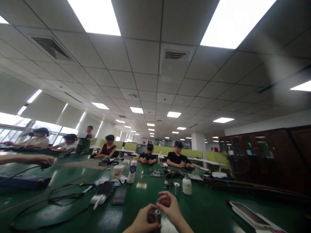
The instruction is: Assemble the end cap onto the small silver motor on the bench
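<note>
At the bottom middle, my left hand (143, 219) is closed around a small metal cylinder (157, 215), which stands upright with a round hole or knob at its top. My right hand (170, 207) is just above and to the right of it, thumb and fingers curled together close to the left fingertips. Whatever lies in that pinch is too small to make out. Beyond my hands stand a grey metal cylinder (177, 189) and a small shiny metal part (166, 184).
A cream bottle (187, 186), a white bottle (132, 171) and a cup (117, 172) stand on the green table (82, 220). Black cables and a white power strip (100, 193) lie left. Another person's hand (43, 160) reaches in from the left. A framed panel (251, 215) lies right.
</note>
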The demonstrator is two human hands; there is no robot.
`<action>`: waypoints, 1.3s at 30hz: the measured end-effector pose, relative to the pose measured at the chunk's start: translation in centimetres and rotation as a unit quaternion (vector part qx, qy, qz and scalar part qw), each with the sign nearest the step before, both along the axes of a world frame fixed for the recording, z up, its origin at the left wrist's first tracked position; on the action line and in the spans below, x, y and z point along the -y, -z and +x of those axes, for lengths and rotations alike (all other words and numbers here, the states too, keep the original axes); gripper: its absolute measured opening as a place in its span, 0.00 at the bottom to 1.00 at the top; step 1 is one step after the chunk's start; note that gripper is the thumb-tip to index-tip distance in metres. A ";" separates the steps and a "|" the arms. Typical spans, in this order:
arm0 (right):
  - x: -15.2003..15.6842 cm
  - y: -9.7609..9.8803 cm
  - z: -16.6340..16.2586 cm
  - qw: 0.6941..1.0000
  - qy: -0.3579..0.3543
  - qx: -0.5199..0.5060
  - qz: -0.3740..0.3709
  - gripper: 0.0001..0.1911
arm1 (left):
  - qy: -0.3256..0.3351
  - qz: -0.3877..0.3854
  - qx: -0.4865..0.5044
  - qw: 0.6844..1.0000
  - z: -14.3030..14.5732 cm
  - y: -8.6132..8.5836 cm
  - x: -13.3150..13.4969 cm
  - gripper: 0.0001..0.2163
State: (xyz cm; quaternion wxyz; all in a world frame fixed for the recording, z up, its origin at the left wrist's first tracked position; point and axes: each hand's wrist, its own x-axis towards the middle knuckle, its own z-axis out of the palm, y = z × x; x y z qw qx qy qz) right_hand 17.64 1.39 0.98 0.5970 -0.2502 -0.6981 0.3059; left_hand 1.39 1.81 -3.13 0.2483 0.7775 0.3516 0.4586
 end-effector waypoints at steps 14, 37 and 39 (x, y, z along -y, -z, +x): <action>0.8 -0.1 0.0 0.998 0.012 0.064 -0.013 0.20 | 0.001 0.012 -0.002 1.000 -0.2 -0.2 0.5 0.23; 1.9 -1.0 -0.1 0.992 0.042 0.115 -0.022 0.17 | 0.032 0.000 -0.020 0.999 -0.6 -1.8 2.7 0.25; 2.1 -1.2 -0.1 0.991 0.049 0.122 -0.013 0.17 | 0.032 0.005 -0.020 0.999 -0.6 -2.0 2.8 0.25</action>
